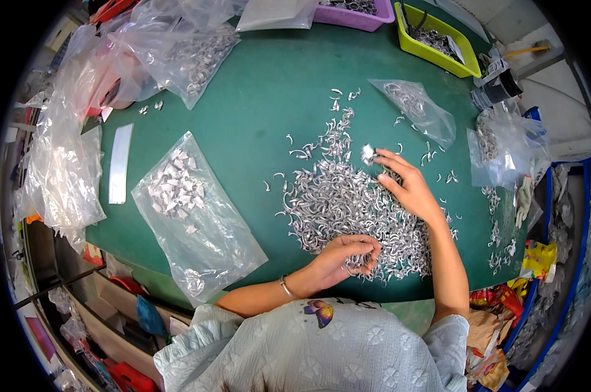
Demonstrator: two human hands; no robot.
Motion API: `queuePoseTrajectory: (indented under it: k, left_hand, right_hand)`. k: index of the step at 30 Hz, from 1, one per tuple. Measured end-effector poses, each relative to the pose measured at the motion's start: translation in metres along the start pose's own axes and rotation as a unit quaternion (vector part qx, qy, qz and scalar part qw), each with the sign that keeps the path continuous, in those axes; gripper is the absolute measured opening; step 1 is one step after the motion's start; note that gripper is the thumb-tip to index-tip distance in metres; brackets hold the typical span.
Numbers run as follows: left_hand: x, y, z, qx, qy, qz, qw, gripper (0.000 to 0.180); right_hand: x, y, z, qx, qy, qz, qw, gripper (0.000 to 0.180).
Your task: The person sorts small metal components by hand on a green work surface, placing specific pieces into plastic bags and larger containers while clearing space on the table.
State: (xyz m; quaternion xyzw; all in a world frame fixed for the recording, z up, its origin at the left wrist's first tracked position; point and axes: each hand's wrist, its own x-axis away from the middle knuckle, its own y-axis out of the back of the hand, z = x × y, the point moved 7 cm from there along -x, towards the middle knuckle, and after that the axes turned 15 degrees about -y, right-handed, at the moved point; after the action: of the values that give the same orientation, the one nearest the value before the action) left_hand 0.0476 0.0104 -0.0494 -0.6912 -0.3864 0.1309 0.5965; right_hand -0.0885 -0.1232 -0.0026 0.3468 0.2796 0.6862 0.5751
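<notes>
Right hand [410, 186] fingers pinched on one small shiny silver metal piece [368, 153] at the far edge of the heap. Left hand [344, 255] fingers curled shut around several curved pieces at the near edge. Between them, a glinting heap of small hooked silver metal clips [338, 202] on the green matte surface [256, 98]. Left of the heap, a clear crinkled plastic bag of pale flat pieces [191, 215]; beyond, a smaller clear bag [416, 108], a lime-green plastic tray [439, 36].

A heap of small metal hooks [347, 209] lies on the surface [256, 111], right of centre. The left hand [344, 256] rests on its near edge; the right hand [406, 183] sits at its far right. Left of the heap lies a bag of clips [191, 209]. Two trays [432, 32] stand at the far right edge, and more bags [504, 147] lie right.
</notes>
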Motion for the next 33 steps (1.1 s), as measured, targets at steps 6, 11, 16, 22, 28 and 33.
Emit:
queuePoseTrajectory:
  k: [6, 11, 16, 22, 28, 33]
  left_hand:
    - [-0.002, -0.003, 0.004, -0.013, 0.011, 0.006, 1.0, 0.016]
    - [0.0, -0.004, 0.0, -0.026, 0.014, -0.002, 1.0, 0.017]
    - [0.001, -0.005, 0.004, -0.036, 0.014, 0.002, 0.999, 0.018]
    - [-0.003, -0.006, 0.01, -0.034, -0.001, 0.07, 0.997, 0.023]
    - [0.015, -0.009, 0.037, -0.122, 0.057, 0.08, 0.988, 0.022]
    - [0.055, 0.0, 0.062, -0.125, 0.117, 0.123, 0.977, 0.019]
  right_hand:
    - [-0.032, 0.026, -0.016, -0.052, -0.084, -0.134, 0.986, 0.021]
    - [-0.033, -0.02, 0.032, 0.026, 0.06, -0.069, 0.995, 0.023]
    - [-0.025, -0.024, 0.043, 0.037, 0.059, -0.088, 0.994, 0.018]
    - [-0.004, -0.015, 0.061, -0.065, -0.04, -0.047, 0.996, 0.013]
    - [0.073, -0.084, 0.157, -0.143, 0.006, 0.415, 0.899, 0.018]
    - [0.121, -0.169, 0.186, -0.253, -0.128, 0.559, 0.779, 0.019]
